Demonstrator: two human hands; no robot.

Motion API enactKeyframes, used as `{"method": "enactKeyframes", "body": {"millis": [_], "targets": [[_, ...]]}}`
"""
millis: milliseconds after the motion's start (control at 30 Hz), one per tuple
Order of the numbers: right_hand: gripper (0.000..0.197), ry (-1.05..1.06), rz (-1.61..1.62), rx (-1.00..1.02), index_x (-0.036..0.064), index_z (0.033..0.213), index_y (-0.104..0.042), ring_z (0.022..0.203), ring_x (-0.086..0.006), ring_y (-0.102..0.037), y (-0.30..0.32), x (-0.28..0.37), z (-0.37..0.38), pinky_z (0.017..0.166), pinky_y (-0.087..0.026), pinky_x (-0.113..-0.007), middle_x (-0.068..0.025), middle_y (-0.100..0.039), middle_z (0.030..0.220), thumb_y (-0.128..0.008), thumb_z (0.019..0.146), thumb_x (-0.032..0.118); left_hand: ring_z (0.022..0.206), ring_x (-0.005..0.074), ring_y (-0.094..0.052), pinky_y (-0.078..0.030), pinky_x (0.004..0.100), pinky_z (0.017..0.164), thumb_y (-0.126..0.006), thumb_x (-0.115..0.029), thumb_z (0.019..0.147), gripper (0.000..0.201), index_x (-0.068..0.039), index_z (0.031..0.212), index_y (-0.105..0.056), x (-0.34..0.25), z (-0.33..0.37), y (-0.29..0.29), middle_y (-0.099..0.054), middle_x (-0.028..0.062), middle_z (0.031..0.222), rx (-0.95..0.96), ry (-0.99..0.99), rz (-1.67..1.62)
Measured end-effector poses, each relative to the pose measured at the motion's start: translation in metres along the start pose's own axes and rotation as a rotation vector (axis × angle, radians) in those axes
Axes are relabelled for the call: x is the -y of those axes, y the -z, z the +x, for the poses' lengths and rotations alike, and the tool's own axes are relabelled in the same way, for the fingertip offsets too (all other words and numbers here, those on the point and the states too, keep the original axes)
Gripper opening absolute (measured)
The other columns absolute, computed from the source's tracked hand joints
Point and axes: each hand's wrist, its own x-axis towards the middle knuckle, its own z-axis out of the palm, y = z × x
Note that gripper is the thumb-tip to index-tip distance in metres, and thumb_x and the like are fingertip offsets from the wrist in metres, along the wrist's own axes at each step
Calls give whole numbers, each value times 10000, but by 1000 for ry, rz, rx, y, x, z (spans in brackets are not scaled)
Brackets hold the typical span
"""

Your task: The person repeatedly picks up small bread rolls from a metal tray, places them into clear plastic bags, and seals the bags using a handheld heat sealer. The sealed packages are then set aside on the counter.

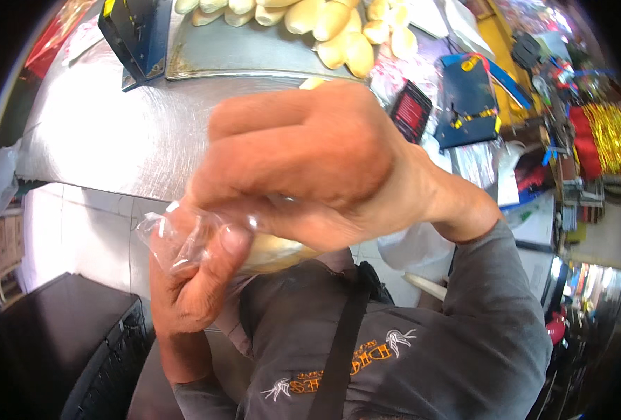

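In front of my body, a clear plastic bag [184, 241] is pinched in my left hand [195, 287], its crumpled end sticking up past the thumb. A pale bread roll [275, 253] shows below my knuckles and appears to be inside the bag. My right hand [310, 157] reaches across from the right with its fingers curled in, slightly smeared by motion. Its fingertips meet the bag close to my left thumb, and the exact grip is hidden behind the hand.
Several bread rolls [317, 17] lie on a metal tray [254, 56] on the steel table [107, 119]. Dark blue metal stands, one on the left [134, 42] and one on the right [468, 101], flank the tray. A phone [411, 112] rests beside the right one. A black case [72, 329] stands at lower left.
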Motion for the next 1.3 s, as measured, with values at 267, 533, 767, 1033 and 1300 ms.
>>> {"method": "enactKeyframes", "body": {"millis": [267, 533, 767, 1033, 1300], "targets": [[166, -269, 354, 119, 55, 1028, -760, 729, -292, -666, 63, -6, -44, 625, -511, -388, -101, -658, 807, -791, 871, 101, 1166, 348, -661, -501, 423, 991, -634, -147, 1039, 301, 49, 1262, -683, -17, 42, -54, -700, 191, 1259, 435, -238, 497], [216, 50, 43, 258, 54, 1037, -791, 643, -295, -659, 88, 23, -105, 514, -490, -372, -106, -658, 810, -826, 830, 103, 1199, 225, -671, -523, 358, 996, -809, -162, 929, 397, -11, 1274, -682, 2, 20, -138, -718, 127, 1232, 438, 195, -60], [181, 170, 33, 334, 40, 1005, -783, 660, -288, -667, 115, 34, -117, 572, -511, -362, -97, -662, 797, -806, 827, 62, 1216, 161, -629, -499, 326, 1041, -654, -84, 1033, 341, -17, 1364, -612, 6, -4, -191, -691, 97, 1243, 445, 91, -114], [503, 177, -127, 181, 89, 1362, -675, 1124, -324, -668, 141, 42, -170, 924, -539, -430, -144, -645, 1345, -808, 922, 294, 1209, 271, -645, -507, 390, 1098, -397, -379, 1158, 413, -46, 1066, -625, 16, -8, -222, -652, 150, 1286, 14, 168, -558], [727, 375, -640, -89, 169, 1409, -632, 1310, -382, -579, 149, 7, -241, 1099, -456, -537, -110, -600, 1448, -880, 765, 396, 1362, 356, -575, -446, 511, 1192, -306, -408, 1179, 466, -96, 1003, -605, 52, 25, -252, -576, 184, 1501, -104, 73, -1103]]}}
